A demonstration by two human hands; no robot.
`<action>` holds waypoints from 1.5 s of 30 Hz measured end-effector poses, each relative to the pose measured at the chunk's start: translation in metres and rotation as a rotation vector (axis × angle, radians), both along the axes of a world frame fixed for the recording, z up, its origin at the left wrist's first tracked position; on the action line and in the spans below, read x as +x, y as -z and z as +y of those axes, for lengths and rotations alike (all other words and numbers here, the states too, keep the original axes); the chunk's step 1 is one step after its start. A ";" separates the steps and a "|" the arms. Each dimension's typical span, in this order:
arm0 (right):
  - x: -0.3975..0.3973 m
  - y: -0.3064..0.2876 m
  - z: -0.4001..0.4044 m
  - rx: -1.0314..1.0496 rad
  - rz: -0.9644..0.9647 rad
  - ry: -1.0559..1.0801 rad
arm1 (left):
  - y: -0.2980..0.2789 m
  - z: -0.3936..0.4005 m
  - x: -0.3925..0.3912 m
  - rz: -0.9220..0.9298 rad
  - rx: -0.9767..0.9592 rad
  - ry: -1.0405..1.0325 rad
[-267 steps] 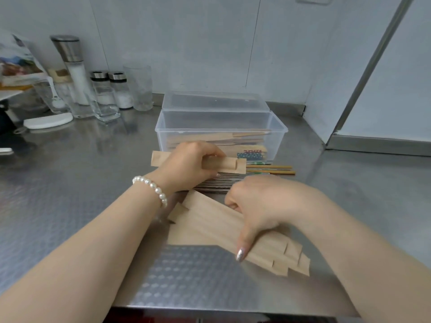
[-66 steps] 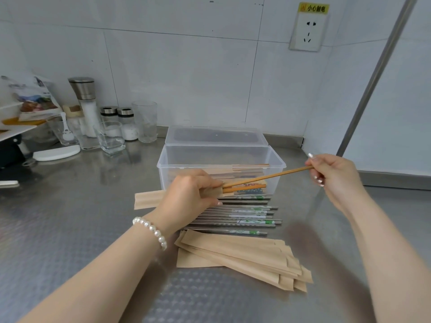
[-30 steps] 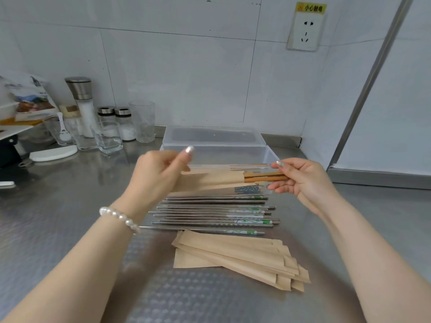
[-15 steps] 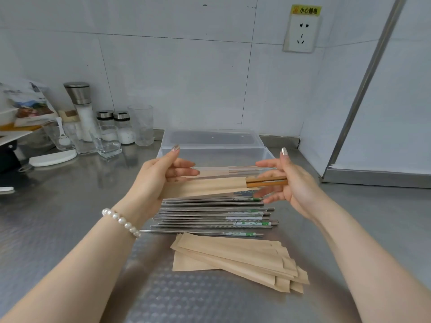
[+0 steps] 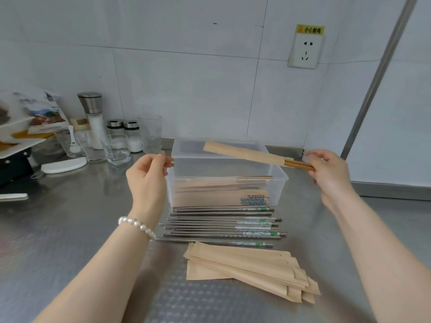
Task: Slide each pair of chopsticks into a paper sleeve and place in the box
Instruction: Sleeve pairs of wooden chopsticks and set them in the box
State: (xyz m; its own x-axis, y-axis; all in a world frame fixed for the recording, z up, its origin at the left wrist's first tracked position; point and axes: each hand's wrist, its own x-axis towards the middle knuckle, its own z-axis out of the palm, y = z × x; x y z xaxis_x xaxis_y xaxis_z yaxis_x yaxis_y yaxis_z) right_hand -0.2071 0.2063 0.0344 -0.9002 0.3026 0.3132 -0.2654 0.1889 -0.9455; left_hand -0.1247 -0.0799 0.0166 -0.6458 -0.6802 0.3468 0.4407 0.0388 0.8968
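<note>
My right hand (image 5: 330, 170) pinches the bare brown ends of a wooden chopstick pair in a tan paper sleeve (image 5: 242, 153), held tilted in the air over the clear plastic box (image 5: 278, 183). The sleeve's far end points left and up. My left hand (image 5: 148, 177) hovers left of the box, fingertips pinched together, holding nothing I can see. Sleeved pairs lie inside the box. Several metal chopsticks (image 5: 221, 223) lie in a row in front of the box. A fanned stack of empty paper sleeves (image 5: 251, 266) lies nearer to me.
The box lid (image 5: 219, 145) sits behind the box. A pepper mill (image 5: 92, 113), shakers (image 5: 130, 134) and glasses (image 5: 116, 149) stand at the back left on the steel counter (image 5: 70, 229). A wall socket (image 5: 305, 51) and a metal pole (image 5: 373, 85) are at the right.
My left hand has let go of the sleeve and drawn away to the left. My right hand has lifted the sleeved pair up and right, above the box.
</note>
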 end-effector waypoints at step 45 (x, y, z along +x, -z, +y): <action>0.021 -0.004 -0.034 0.541 0.126 -0.455 | 0.020 0.057 0.026 -0.372 -1.213 0.819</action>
State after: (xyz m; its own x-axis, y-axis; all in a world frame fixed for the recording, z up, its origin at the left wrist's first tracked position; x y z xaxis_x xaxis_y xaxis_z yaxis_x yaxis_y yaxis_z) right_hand -0.1866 0.1726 0.0381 -0.8470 -0.3216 0.4233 -0.5308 0.4672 -0.7072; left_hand -0.0982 -0.0233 -0.0032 -0.8685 0.4711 0.1541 0.4686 0.6793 0.5647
